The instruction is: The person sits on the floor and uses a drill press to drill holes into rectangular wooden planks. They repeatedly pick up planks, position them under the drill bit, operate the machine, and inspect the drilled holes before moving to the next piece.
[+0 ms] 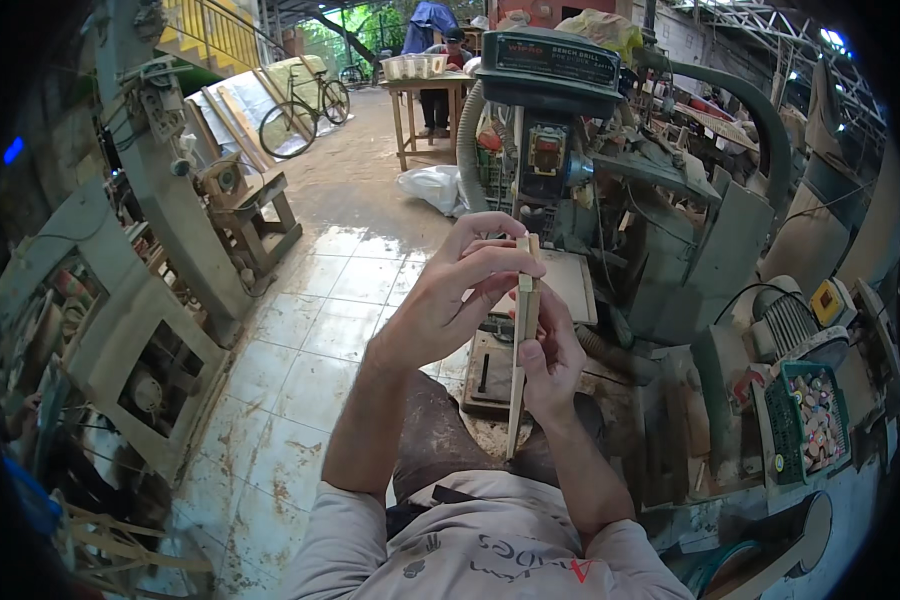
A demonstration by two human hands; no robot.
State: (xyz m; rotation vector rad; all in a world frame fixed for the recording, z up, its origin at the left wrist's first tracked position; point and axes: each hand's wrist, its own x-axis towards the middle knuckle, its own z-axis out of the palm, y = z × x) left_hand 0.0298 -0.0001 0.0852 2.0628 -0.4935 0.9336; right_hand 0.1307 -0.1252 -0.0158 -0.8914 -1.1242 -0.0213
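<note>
A long, thin wooden strip [517, 395] stands nearly on edge before my chest, its lower end reaching down toward my lap. Against its upper part lies a shorter light wooden piece [527, 305]; whether the two are joined I cannot tell. My left hand [460, 280] pinches the top end with its fingers and thumb. Lower down, my right hand [553, 360] grips the strip from the right, thumb along its side. Just beyond my hands stands a green-black bench drill [548, 70], with its slotted metal base [492, 370] between my knees.
A green basket [810, 425] of small wooden pieces sits at the right, below a dusty motor [795, 325]. A grey hose [470, 150] hangs beside the drill. At the left is a machine cabinet [165, 385]. Farther back, a person [450, 55] is behind a wooden table [430, 85], near a bicycle [305, 110].
</note>
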